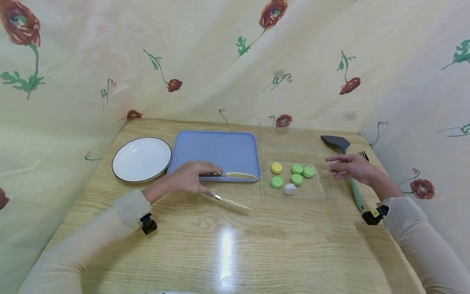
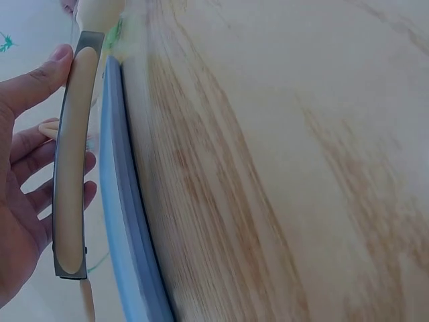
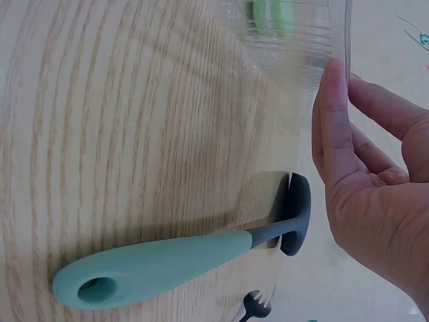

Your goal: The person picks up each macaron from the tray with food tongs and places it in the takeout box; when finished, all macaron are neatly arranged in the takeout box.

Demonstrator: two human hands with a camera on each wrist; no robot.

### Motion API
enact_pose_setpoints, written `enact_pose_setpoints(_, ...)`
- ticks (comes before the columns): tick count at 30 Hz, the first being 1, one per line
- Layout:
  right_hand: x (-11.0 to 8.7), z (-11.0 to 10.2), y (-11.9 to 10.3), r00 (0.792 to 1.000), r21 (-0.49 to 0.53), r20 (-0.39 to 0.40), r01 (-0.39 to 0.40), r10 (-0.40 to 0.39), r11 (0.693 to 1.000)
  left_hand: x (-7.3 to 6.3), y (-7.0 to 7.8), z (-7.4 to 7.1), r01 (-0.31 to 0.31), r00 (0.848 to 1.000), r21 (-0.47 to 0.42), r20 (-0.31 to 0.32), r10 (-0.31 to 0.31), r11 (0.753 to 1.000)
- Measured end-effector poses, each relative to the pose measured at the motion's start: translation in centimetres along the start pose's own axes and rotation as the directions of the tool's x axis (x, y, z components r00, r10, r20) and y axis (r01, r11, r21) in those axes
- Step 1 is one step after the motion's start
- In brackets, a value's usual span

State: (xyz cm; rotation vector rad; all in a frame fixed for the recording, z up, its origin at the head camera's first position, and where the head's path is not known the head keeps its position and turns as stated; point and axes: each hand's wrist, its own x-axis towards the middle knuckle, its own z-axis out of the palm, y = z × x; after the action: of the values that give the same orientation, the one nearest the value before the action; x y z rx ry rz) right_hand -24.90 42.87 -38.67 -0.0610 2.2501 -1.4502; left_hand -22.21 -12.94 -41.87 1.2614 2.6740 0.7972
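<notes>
My left hand (image 1: 192, 176) is over the near edge of the blue tray (image 1: 214, 149). In the left wrist view, its thumb and fingers grip the tan, dark-edged handle of a knife (image 2: 74, 161). Two cream blades point right from this hand in the head view: one from a black handle (image 1: 210, 174), the other from a silver collar (image 1: 217, 197). How the second is held is hidden. My right hand (image 1: 349, 166), fingers mostly straight, is beside the clear plastic box (image 1: 318, 183) of green, yellow and pale macarons (image 1: 296, 179); I cannot tell if it touches.
A white dark-rimmed plate (image 1: 142, 159) is at the left, close to the tray. Beneath my right hand lies a spatula (image 1: 357, 196) with a green handle. A dark fork (image 1: 363, 154) is at the right edge. A flowered cloth (image 1: 220, 73) hangs behind the table.
</notes>
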Motion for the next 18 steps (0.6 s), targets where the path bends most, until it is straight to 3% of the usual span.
enact_pose_setpoints(12,0.0,0.1,0.0,1.000,0.001,-0.029,-0.012,0.012,1.000,0.0,0.7,0.7,-0.047,0.999,-0.046,0.005,0.047,0.998)
enact_pose_setpoints(18,-0.1,0.0,0.0,1.000,0.008,-0.018,-0.006,0.006,1.000,0.0,1.0,0.9,-0.072,0.997,-0.024,0.013,0.072,0.997)
